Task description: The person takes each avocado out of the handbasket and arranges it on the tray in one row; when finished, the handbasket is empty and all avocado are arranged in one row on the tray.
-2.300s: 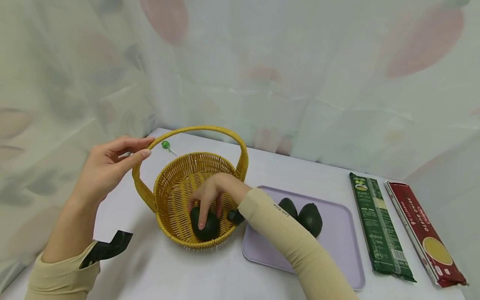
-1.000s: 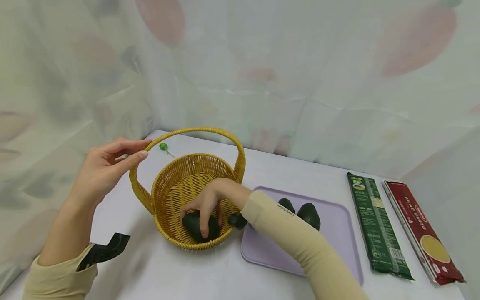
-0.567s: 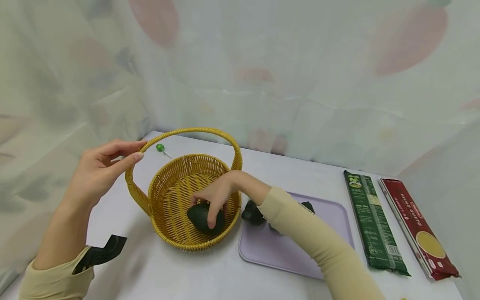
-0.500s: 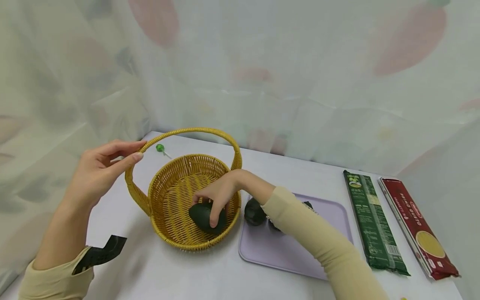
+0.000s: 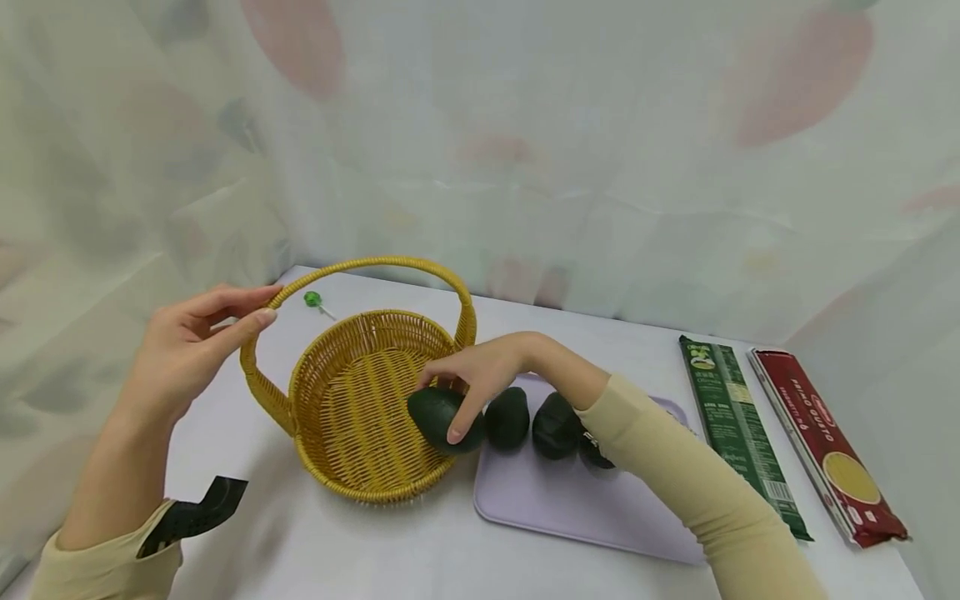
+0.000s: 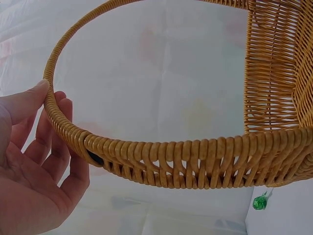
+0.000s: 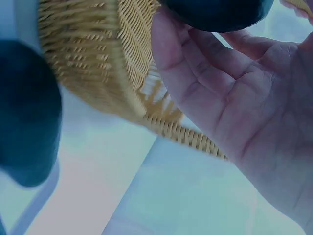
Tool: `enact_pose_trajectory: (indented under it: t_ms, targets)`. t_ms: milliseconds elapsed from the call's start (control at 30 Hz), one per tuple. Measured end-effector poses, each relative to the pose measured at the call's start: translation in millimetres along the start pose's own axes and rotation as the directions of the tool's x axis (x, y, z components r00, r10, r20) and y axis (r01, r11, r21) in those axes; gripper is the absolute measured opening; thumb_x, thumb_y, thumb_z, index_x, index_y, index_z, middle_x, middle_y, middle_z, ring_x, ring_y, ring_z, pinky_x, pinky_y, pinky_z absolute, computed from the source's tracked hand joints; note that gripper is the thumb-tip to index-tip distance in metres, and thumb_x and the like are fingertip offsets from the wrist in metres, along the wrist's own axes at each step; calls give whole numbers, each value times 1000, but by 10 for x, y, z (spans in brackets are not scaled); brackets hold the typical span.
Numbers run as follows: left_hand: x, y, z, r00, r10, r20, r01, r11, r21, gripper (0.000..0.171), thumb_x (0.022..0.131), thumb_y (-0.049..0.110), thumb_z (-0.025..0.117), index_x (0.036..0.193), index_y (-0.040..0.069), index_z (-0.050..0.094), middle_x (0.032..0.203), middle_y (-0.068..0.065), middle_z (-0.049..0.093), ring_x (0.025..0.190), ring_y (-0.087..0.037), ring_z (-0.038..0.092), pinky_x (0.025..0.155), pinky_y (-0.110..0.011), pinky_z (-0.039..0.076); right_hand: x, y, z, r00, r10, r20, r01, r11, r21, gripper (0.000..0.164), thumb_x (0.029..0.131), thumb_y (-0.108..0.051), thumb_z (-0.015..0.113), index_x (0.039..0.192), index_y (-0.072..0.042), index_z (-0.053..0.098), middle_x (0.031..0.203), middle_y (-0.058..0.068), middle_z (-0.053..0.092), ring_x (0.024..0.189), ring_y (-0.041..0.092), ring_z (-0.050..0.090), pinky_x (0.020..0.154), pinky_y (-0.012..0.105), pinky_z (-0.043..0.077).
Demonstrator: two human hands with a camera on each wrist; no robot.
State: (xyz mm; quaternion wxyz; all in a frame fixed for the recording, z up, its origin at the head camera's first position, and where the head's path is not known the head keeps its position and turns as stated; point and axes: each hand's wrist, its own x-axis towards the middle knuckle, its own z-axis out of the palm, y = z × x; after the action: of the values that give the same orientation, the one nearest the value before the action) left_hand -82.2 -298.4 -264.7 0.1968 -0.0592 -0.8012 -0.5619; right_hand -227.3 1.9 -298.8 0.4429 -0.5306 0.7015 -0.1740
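My left hand (image 5: 187, 342) pinches the upright handle of a yellow wicker basket (image 5: 352, 479) between thumb and fingers; the left wrist view shows the same grip on the handle (image 6: 61, 120). With its fingers curled round it, my right hand (image 5: 483, 375) holds a dark green avocado (image 5: 435, 417) over the basket's right rim. In the right wrist view the avocado (image 7: 222, 12) sits at the fingertips beside the wicker wall. Other avocados lie on a lilac tray (image 5: 585, 517): one avocado (image 5: 507, 419) near its left edge, another avocado (image 5: 555, 427) beside it, and one partly hidden under my right sleeve.
A green lollipop (image 5: 313, 299) lies behind the basket on the white table. To the right of the tray are a green spaghetti packet (image 5: 738, 425) and a red spaghetti packet (image 5: 825, 442). A patterned curtain hangs behind the table.
My right hand has lifted the avocado from inside the basket and moved right to its rim, uncovering avocados on the tray. My left hand keeps its hold on the handle.
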Motion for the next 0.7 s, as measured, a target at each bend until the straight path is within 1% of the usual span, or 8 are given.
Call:
enact_pose_trajectory:
  t_ms: [133,200,333,533,700]
  targets:
    - [8,-11,4,1000,2,7,-2,999,-37,25,89,-5,67,113,4,72,112,1,71,99,-11,61,81,-11,51,-160,95,5,999,27,-46,-29,999,-37,72,79,-44,79,139,-25,43,117,-7,59,103,10,56,88,26,50]
    - [11,-14,5,1000,2,11,-1,998,-56,25,89,-5,66,112,4,73,112,1,71,99,-10,61,81,-11,51,-251,140,9,997,47,-67,-49,998,-37,74,79,-45,78,141,-26,42,120,-8,57,109,9,54,92,27,48]
    - [15,-17,9,1000,5,16,-3,996,-84,25,89,-5,66,112,2,72,112,0,71,98,-11,62,81,-11,52,-441,237,27,991,90,-100,-91,996,-2,74,79,-47,78,141,-29,41,123,-7,55,113,9,53,94,29,48]
    - [8,-4,-1,1000,13,17,-12,998,-58,26,90,-4,66,115,-4,69,110,1,71,96,-10,61,81,-10,51,-721,401,60,980,143,-135,-134,989,69,73,79,-46,78,140,-30,41,123,-5,56,111,12,54,94,32,48]
    - [7,-8,6,999,29,18,-27,995,-93,26,89,-6,66,115,-8,67,108,0,72,95,-11,61,80,-11,52,-944,501,109,968,182,-174,-163,979,119,70,80,-44,78,139,-28,43,121,-4,57,115,13,52,101,39,44]
